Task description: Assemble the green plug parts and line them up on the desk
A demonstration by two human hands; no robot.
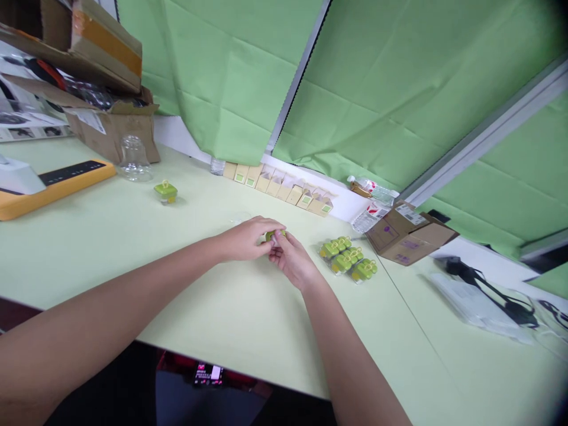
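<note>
Pale desk; left hand and right hand pinch fingers round a green-lidded box between them, long axis hidden.

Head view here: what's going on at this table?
A person's left hand and right hand meet over the table, holding a small green item that they mostly hide. A cluster of clear containers with green lids stands to the right, and a similar single container stands apart on the left. Small cardboard boxes line the back edge.
</note>
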